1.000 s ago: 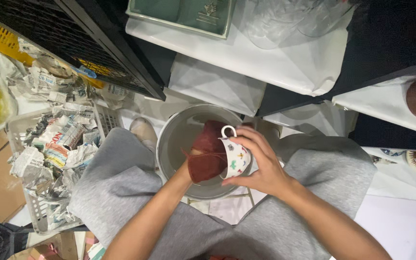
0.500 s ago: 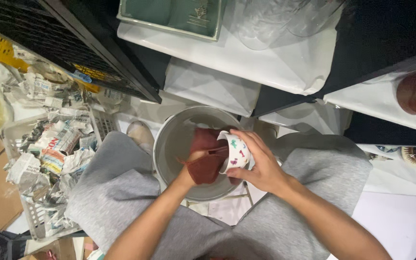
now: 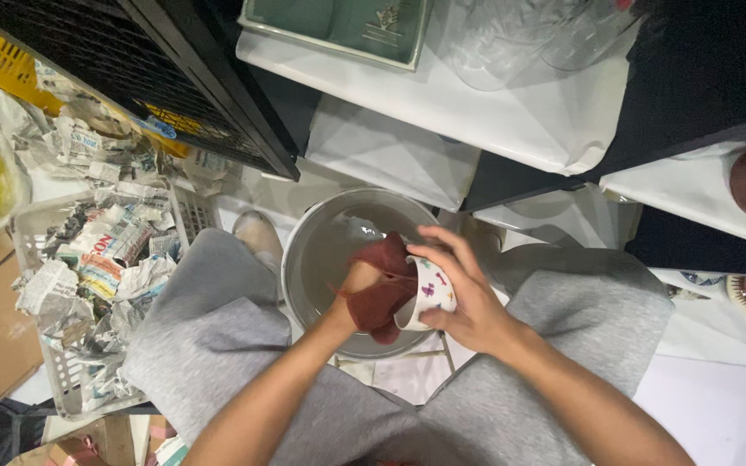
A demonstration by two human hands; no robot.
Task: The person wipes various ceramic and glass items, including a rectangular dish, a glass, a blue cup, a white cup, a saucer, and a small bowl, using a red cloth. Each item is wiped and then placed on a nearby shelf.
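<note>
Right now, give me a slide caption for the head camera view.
Right hand holds a patterned cup while left hand wipes it with a dark red cloth over a basin.

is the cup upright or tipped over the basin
Tipped: the patterned cup lies on its side in the right hand, mouth toward the dark red cloth above the basin.

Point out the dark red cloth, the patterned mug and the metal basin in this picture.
dark red cloth point(image 3: 379, 298), head view, on its bunched middle.
patterned mug point(image 3: 432, 289), head view, on its white outer wall.
metal basin point(image 3: 317, 246), head view, on its bare inner wall at left.
</note>
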